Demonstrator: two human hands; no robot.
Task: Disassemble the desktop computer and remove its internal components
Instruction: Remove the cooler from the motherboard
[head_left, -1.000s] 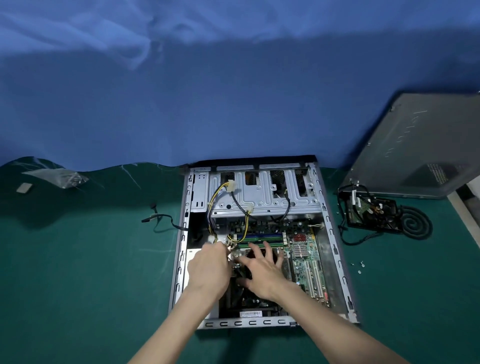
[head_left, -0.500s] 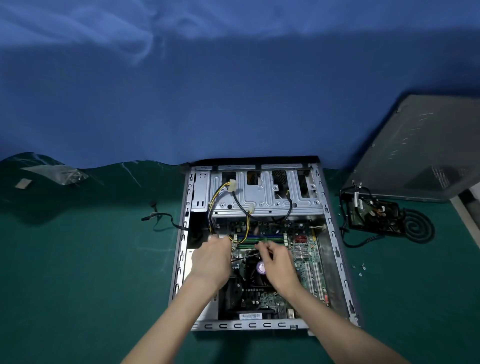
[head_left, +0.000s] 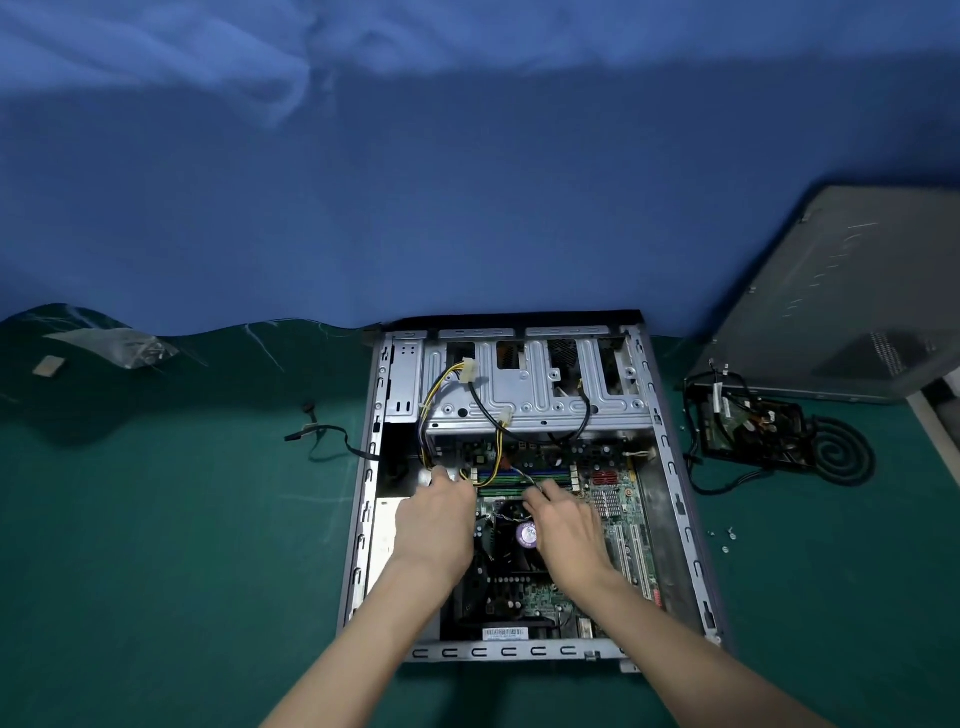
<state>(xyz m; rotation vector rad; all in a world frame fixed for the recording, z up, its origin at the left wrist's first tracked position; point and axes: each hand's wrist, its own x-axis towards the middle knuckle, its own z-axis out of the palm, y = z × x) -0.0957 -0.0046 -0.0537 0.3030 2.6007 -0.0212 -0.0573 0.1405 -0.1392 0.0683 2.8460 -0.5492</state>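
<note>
Your case (head_left: 670, 467) lies open on its side in the middle of the green mat (head_left: 156, 545), its far end against the blue backdrop. It is a stiff steel shell, heavy enough to stay put while you pull on parts, but mind the stamped edges of the frame.

The side panel (head_left: 857, 301) leans at the far right, with a removed part (head_left: 748, 431) and its cables just in front of it.

Inside, the drive cage (head_left: 535, 400) fills the far half and the motherboard (head_left: 623, 519) the near half. The board is thin and fragile; when it comes out, hold it by the edges, never by the chips.

The fan (head_left: 519, 540) sits mid-board, between your wrists.

Your left hand (head_left: 434, 525) reaches to the left end of the RAM (head_left: 519, 480), fingers curled down near the yellow wires (head_left: 431, 405); I cannot tell what it grips, if anything. Your right hand (head_left: 566, 525) has its fingertips on the RAM's near edge, seemingly pinching there, though the hold itself is hidden.

RAM sticks are light, stiff and brittle. Probably press both end latches out first, then lift straight up by the short ends.

A few screws (head_left: 724, 538) lie loose on the mat to the right.
</note>
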